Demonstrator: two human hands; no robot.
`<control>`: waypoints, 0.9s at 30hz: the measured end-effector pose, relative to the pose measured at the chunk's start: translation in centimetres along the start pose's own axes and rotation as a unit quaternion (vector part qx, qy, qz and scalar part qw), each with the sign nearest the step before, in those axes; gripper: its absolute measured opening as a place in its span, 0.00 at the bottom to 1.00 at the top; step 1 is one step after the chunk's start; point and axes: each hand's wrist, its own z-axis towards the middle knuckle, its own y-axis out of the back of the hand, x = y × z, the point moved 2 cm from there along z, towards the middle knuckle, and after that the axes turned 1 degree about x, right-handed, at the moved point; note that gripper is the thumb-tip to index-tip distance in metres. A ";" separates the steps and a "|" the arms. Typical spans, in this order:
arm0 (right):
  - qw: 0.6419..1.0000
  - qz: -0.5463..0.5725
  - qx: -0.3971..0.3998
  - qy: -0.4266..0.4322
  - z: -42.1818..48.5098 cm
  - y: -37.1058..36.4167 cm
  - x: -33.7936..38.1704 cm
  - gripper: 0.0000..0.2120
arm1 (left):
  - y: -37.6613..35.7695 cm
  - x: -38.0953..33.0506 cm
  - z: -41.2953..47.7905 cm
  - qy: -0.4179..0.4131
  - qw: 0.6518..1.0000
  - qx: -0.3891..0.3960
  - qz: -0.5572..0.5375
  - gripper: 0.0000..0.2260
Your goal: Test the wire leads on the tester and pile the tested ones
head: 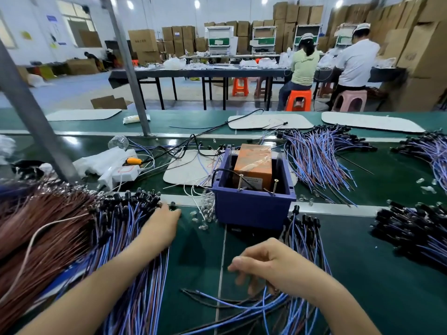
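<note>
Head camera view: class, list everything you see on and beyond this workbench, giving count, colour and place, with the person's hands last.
bin: one, dark blue, bench centre
orange box: one, inside the bin
screws: two, metallic, upright at the bin's front rim
wire leads: several piles, blue-purple with black caps, left, right and behind the bin
brown wires: one bundle, far left
pads: at least four, white, one under the bin, others on the far belt
stools: at least three, orange and pink, at the back table
cartons: many, brown, back wall
workers: two, seated at the back table
left hand: on the left lead pile
right hand: fingers curled over lead ends, grip unclear
</note>
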 end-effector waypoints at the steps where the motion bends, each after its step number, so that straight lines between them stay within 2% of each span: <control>1: 1.000 -0.001 -0.002 0.000 0.1 -0.1 0.0 0.15 | -0.2 -0.4 0.0 0.001 1.000 -0.005 0.006 0.19; 3: 1.000 0.018 -0.016 -0.001 0.2 -0.1 -0.3 0.14 | 0.7 -1.2 -0.3 -0.005 0.998 -0.038 -0.058 0.19; 5: 0.995 0.090 -0.030 -0.012 0.2 0.0 -0.6 0.15 | 2.8 -1.9 -1.1 -0.024 0.975 -0.107 -0.194 0.20; 7: 0.978 0.207 -0.021 -0.028 0.2 -0.1 -0.6 0.21 | 5.7 -3.5 -3.1 -0.064 0.924 -0.182 -0.331 0.24; 9: 0.945 0.325 0.017 -0.029 0.3 -0.3 0.1 0.27 | 9.0 -5.8 -6.1 -0.163 0.866 -0.246 -0.405 0.25; 11: 0.919 0.391 0.045 0.000 0.5 -0.5 1.5 0.28 | 11.4 -8.2 -9.3 -0.294 0.828 -0.284 -0.385 0.20; 13: 0.904 0.422 0.032 0.062 0.6 -0.4 2.8 0.23 | 12.7 -9.9 -11.7 -0.403 0.801 -0.305 -0.319 0.11; 15: 0.880 0.463 0.016 0.108 0.6 -0.2 4.0 0.17 | 12.9 -10.9 -13.3 -0.472 0.769 -0.351 -0.252 0.06; 17: 0.848 0.516 -0.008 0.119 0.2 0.4 4.5 0.16 | 12.0 -11.0 -14.3 -0.514 0.744 -0.387 -0.181 0.09; 19: 0.828 0.539 -0.052 0.146 -0.5 1.5 4.9 0.12 | 10.2 -10.8 -14.7 -0.530 0.746 -0.376 -0.143 0.11; 20: 0.818 0.546 -0.077 0.161 -1.0 2.1 5.0 0.11 | 9.2 -10.5 -14.7 -0.542 0.756 -0.324 -0.173 0.11; 22: 0.796 0.560 -0.135 0.184 -1.6 3.4 5.0 0.09 | 7.9 -10.0 -14.6 -0.558 0.748 -0.115 -0.339 0.07; 23: 0.787 0.562 -0.170 0.191 -1.7 3.9 4.8 0.09 | 7.5 -9.9 -14.8 -0.546 0.753 -0.069 -0.362 0.05; 27: 0.756 0.562 -0.275 0.191 -1.7 4.6 3.9 0.12 | 5.1 -9.7 -14.3 -0.540 0.796 -0.042 -0.271 0.07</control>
